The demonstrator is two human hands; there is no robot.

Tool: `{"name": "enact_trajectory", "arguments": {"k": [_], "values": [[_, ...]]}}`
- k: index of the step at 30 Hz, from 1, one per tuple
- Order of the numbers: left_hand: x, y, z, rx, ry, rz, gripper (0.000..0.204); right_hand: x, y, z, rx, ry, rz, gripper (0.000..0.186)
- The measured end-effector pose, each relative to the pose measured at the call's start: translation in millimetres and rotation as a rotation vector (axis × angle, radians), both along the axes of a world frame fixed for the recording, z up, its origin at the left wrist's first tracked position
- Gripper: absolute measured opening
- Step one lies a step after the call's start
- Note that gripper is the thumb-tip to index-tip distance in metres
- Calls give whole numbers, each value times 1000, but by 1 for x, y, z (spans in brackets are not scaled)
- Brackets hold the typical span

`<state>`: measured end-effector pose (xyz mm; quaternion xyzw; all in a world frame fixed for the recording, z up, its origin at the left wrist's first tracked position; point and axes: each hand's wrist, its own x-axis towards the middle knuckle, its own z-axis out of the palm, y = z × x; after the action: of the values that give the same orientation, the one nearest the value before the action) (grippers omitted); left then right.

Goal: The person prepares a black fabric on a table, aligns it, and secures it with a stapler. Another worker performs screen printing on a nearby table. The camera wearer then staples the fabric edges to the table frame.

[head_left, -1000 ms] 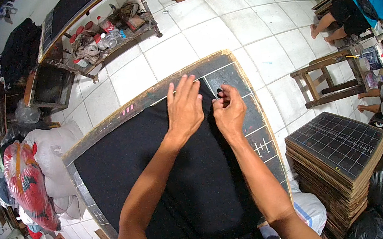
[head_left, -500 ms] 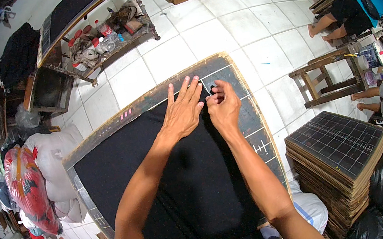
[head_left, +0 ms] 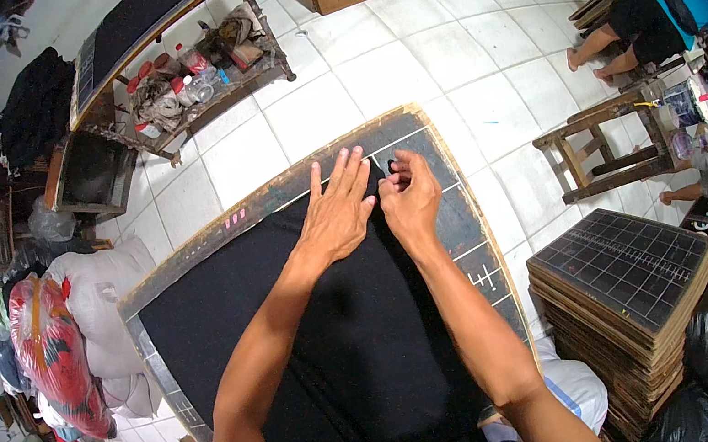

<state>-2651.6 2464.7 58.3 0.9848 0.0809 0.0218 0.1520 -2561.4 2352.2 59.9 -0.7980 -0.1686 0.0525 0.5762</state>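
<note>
black cloth (head_left: 356, 350) lies under my spread left hand (head_left: 335, 217); my right hand (head_left: 411, 206), grip unclear, moved closer, so both work together.

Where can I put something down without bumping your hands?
Try the bare strip between the black cloth and the right rim of the gridded board. White floor also shows between the board and the wooden stool. It's crowded at the cloth's far edge, where the left hand and right hand sit close together, and on the shelf with its bottles.
</note>
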Motion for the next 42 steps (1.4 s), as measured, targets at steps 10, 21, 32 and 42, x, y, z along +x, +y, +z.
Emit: {"name": "enact_trajectory", "arguments": {"k": [10, 21, 32, 42], "values": [[1, 1, 3, 17, 20, -29, 60, -1, -3, 5, -126, 7, 27, 38], [-1, -4, 8, 55, 34, -56, 62, 3, -4, 5, -183, 3, 55, 38], [5, 4, 10, -2, 97, -12, 79, 10, -2, 5, -157, 12, 85, 39], [6, 4, 14, -16, 130, -73, 100, -1, -13, 10, -155, 31, 95, 45]]}}
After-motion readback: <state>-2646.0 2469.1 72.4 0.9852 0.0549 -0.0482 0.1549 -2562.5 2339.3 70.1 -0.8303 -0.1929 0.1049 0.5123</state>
